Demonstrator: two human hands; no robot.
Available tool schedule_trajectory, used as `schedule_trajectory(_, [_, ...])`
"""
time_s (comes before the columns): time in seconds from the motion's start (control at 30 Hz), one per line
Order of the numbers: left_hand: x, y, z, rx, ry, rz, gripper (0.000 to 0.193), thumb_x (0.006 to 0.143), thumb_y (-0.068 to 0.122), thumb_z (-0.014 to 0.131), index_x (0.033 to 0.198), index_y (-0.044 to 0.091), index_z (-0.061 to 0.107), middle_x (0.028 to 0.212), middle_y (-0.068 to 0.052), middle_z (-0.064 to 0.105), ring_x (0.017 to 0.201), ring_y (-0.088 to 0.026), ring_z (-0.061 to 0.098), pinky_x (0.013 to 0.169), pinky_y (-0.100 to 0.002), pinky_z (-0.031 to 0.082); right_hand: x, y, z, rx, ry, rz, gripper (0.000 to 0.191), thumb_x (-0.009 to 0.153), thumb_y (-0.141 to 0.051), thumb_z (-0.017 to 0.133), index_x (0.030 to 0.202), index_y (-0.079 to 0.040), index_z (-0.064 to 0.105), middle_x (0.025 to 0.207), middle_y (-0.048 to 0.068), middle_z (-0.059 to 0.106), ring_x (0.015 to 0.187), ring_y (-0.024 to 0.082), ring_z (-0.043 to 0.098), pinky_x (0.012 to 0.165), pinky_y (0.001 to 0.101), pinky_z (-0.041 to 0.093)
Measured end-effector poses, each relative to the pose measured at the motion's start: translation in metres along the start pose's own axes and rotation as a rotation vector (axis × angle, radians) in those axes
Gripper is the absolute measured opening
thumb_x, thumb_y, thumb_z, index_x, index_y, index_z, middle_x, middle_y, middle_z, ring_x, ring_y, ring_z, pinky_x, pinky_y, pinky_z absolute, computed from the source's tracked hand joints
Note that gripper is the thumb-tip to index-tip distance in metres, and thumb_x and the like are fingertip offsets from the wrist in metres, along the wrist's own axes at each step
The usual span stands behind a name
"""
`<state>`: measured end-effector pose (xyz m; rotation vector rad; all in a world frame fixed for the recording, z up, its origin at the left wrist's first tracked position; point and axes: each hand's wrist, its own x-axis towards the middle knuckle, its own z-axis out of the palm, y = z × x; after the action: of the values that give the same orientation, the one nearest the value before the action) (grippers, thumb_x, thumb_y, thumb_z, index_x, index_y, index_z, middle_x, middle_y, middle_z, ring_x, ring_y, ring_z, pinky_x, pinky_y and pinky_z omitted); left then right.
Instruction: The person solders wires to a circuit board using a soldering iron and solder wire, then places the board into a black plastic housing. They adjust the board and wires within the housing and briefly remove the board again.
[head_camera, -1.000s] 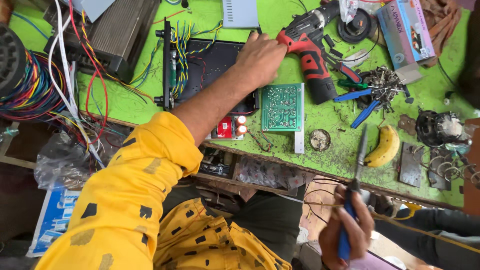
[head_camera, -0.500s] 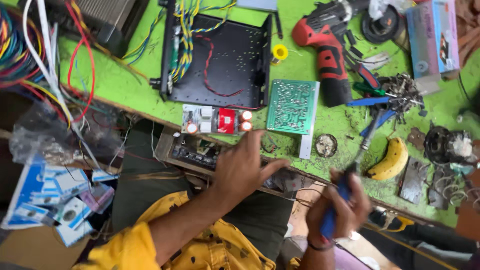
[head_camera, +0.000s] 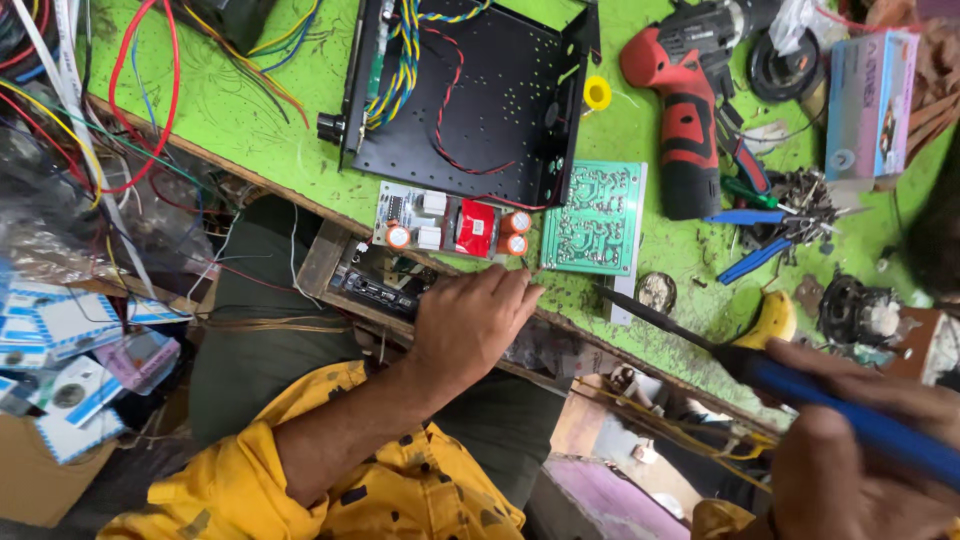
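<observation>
I see my right hand (head_camera: 860, 450) clamped on the blue soldering iron (head_camera: 800, 385), tip near the green circuit board (head_camera: 592, 218) on the tabletop (head_camera: 260, 120). My left hand (head_camera: 470, 320) rests fingers-spread, holding nothing, at the tabletop's edge, below the board.

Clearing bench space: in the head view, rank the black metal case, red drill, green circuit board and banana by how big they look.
1. black metal case
2. red drill
3. green circuit board
4. banana, partly hidden behind the soldering iron in the right hand, so likely bigger than it looks.
</observation>
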<state>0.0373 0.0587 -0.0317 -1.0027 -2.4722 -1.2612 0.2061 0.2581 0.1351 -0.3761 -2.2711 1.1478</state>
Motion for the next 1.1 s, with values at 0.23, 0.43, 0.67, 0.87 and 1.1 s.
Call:
schedule_trajectory(0.23, [0.003,-0.001,-0.001,-0.013,0.041,0.002,0.022,0.087,0.025,0.076,0.104,0.012,0.071,0.08,0.001,0.065,0.071,-0.018,0.068,0.062,-0.036,0.052,0.032,-0.004,0.051,0.027,-0.138,0.022,0.022,0.102,-0.004,0.066,0.112,0.003,0.048,0.108,0.03,0.068,0.107,0.032,0.074,0.09,0.0363,0.064])
schedule_trajectory(0.43, [0.001,-0.003,0.006,-0.02,0.005,-0.004,0.018,0.09,0.025,0.077,0.098,0.013,0.068,0.079,0.001,0.062,0.071,-0.017,0.067,0.061,-0.035,0.051,0.028,-0.003,0.067,0.048,-0.13,0.009,0.021,0.107,-0.004,0.067,0.114,0.004,0.048,0.11,0.028,0.068,0.112,0.03,0.073,0.101,0.0378,0.061])
schedule_trajectory(0.67, [-0.001,-0.001,0.009,-0.013,0.013,-0.013,0.021,0.088,0.028,0.079,0.099,0.014,0.067,0.082,0.001,0.062,0.074,-0.017,0.068,0.063,-0.036,0.053,0.031,0.001,0.069,0.045,-0.139,0.017,0.021,0.108,-0.004,0.066,0.116,0.003,0.048,0.111,0.028,0.068,0.113,0.03,0.072,0.103,0.0385,0.061])
schedule_trajectory(0.87, [-0.002,-0.001,0.011,-0.011,0.014,-0.017,0.024,0.086,0.027,0.079,0.101,0.013,0.068,0.083,0.001,0.063,0.075,-0.018,0.068,0.065,-0.035,0.054,0.032,0.0,0.07,0.027,-0.149,0.021,0.022,0.107,-0.004,0.065,0.116,0.003,0.047,0.112,0.028,0.068,0.111,0.029,0.072,0.102,0.0371,0.06])
schedule_trajectory(1.1, [-0.002,0.0,0.012,-0.002,0.022,-0.017,0.021,0.088,0.026,0.08,0.099,0.013,0.068,0.082,0.0,0.062,0.075,-0.018,0.068,0.065,-0.034,0.054,0.031,0.003,0.067,0.056,-0.149,0.035,0.022,0.108,-0.004,0.066,0.114,0.004,0.047,0.112,0.028,0.068,0.113,0.029,0.072,0.103,0.0373,0.06])
